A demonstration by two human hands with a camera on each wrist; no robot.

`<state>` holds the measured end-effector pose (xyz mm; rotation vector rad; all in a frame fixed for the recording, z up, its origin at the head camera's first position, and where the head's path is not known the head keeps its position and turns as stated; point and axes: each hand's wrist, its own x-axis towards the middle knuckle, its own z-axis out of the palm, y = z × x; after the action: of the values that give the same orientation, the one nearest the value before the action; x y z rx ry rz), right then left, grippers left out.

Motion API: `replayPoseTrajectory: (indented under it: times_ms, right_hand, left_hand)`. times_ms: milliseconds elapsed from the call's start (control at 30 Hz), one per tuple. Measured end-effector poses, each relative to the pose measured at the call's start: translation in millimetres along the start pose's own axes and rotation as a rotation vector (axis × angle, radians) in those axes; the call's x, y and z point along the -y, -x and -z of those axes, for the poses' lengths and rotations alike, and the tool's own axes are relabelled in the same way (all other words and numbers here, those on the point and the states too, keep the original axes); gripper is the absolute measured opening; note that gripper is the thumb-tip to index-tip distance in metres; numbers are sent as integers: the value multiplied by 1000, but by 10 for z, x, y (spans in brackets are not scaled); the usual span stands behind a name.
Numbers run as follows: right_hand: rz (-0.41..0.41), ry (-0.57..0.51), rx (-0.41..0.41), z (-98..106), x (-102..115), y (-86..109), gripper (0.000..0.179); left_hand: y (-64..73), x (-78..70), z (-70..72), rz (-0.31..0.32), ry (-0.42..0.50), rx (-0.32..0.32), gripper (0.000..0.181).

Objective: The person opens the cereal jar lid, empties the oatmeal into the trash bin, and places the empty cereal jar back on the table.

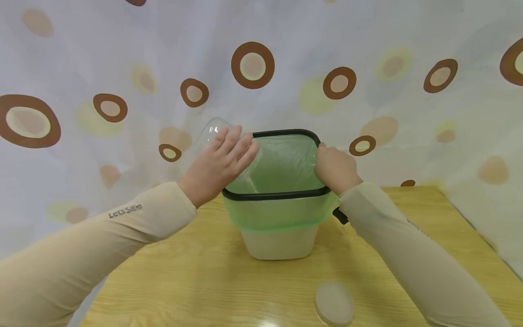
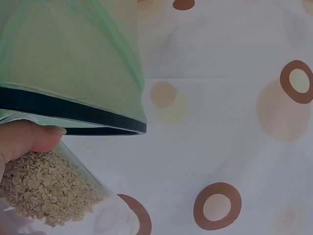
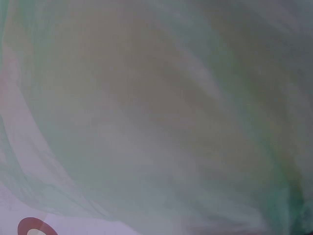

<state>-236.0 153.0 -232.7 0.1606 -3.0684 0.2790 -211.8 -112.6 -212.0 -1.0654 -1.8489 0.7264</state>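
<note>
A clear jar (image 1: 213,128) is tilted at the left side of a small bin (image 1: 281,245), gripped by my left hand (image 1: 224,159). Oat flakes (image 2: 51,188) show inside it in the left wrist view, below the thumb (image 2: 36,139). The pale bin wears a green plastic bag (image 1: 278,215), folded over its outside under a black rim (image 1: 278,195). My right hand (image 1: 337,169) grips the rim's right side, fingers curled over it. Blurred green bag film (image 3: 146,122) fills most of the right wrist view.
A round pale lid (image 1: 335,303) lies on the wooden table (image 1: 184,272) in front of the bin. A black part (image 1: 340,215) sticks out at the bin's right, by the right sleeve. A patterned curtain (image 1: 286,104) hangs close behind and along the sides.
</note>
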Motion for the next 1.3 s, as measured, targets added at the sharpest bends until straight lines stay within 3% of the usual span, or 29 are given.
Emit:
replayPoseTrajectory:
  times_ms: [400,533,733,933,1300]
  right_hand:
    - [6,-7,-9,-38,-6,-11,48]
    - [-2,-3,-5,-48,-9,-11,48]
    - [-4,2,2,-36,-9,-7,49]
    - [-2,-5,-6,-27,4,-6,48]
    - [4,-4,-30,-37,-5,-5,46]
  left_hand:
    - [30,-36,-9,20,18,11,63]
    - [21,-44,-8,-7,-61,21,59]
    - [-11,-63,-13,-69,-189,-34,46]
    - [-15,-54,-9,-65,-199,-26,49]
    - [7,-43,14,-35,-103,16,59]
